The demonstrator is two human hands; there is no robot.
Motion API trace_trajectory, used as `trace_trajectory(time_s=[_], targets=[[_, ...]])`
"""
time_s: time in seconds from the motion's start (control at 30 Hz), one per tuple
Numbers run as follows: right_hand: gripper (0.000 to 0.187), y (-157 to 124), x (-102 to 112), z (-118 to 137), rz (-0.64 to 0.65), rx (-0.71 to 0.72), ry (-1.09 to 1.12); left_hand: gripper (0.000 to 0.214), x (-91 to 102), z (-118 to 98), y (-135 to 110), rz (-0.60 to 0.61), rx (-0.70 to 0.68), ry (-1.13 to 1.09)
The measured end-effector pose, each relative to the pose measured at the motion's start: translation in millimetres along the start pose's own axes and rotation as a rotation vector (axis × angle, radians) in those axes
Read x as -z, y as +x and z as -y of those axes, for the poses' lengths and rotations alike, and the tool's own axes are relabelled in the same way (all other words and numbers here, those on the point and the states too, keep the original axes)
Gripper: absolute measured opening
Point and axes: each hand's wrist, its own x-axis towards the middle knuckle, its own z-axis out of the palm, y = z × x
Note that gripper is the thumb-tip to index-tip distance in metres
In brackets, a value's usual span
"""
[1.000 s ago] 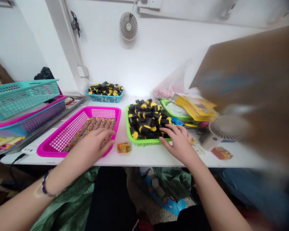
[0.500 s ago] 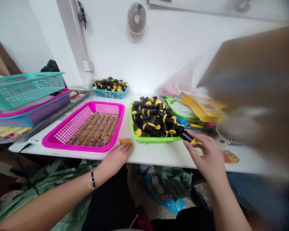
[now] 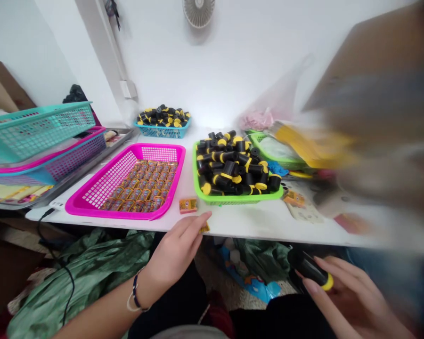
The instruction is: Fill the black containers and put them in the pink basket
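My right hand (image 3: 353,294) is closed around a small black cylinder with a yellow end (image 3: 310,268), held tilted below the table's front edge. My left hand (image 3: 179,249) is at the front edge of the white table, pinching a small yellow printed piece (image 3: 205,228), mostly hidden behind its fingers. A small stack of orange printed labels (image 3: 188,205) lies just beyond those fingertips. To its left stands a pink basket (image 3: 74,207) holding rows of small wrapped cylinders (image 3: 141,186). A green basket (image 3: 240,199) is heaped with black-and-yellow cylinders (image 3: 229,167).
A blue basket (image 3: 162,131) of similar cylinders stands at the back. Stacked baskets (image 3: 42,132) are at the left. More orange labels (image 3: 294,197) lie right of the green basket, near yellow packets (image 3: 309,146). A blurred cardboard box (image 3: 378,70) rises at the right.
My right hand has drawn a cylinder away from the green basket, down and toward me. My left hand has come back from the label stack with a small yellow piece. The view has tilted down.
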Motion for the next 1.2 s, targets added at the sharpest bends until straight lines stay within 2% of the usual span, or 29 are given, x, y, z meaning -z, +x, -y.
trace_trajectory(time_s=[0.07, 0.2, 0.3, 0.4, 0.5, 0.63, 0.77, 1.03, 1.2], targets=[[0.029, -3.3, 1.2, 8.5, 0.036, -0.019, -0.009, 0.043, 3.3, -15.3, 2.9, -0.110, 0.021, -0.227], [0.025, 1.5, -1.1, 35.6, 0.053, 0.032, 0.059, 0.025, 2.4, -39.4, 12.3, -0.217, 0.154, -0.652], [0.033, 6.9, -8.3, 57.1, 0.111, 0.109, 0.200, 0.019, -7.7, -55.2, 14.4, -0.184, 0.381, -1.009], [0.043, 10.1, -16.7, 72.7, 0.163, 0.147, 0.353, 0.026, -19.9, -68.1, 9.4, -0.084, 0.583, -1.175], [0.043, 12.2, -23.3, 80.3, 0.163, 0.098, 0.503, 0.039, -28.4, -73.1, -0.3, -0.037, 0.544, -1.126], [0.034, 15.7, -29.2, 82.3, 0.151, 0.030, 0.611, 0.035, -31.2, -69.0, -10.4, 0.062, 0.408, -0.970], [0.026, 19.1, -33.1, 81.6, 0.153, -0.037, 0.653, 0.036, -27.8, -62.3, -9.3, 0.153, 0.236, -0.865], [0.023, 20.1, -33.9, 87.3, 0.236, -0.150, 0.800, 0.048, -27.4, -54.1, -2.4, 0.235, 0.183, -0.737], [0.024, 20.6, -35.7, 89.5, 0.259, -0.134, 0.779, 0.058, -20.8, -54.0, 4.6, 0.236, 0.122, -0.708]])
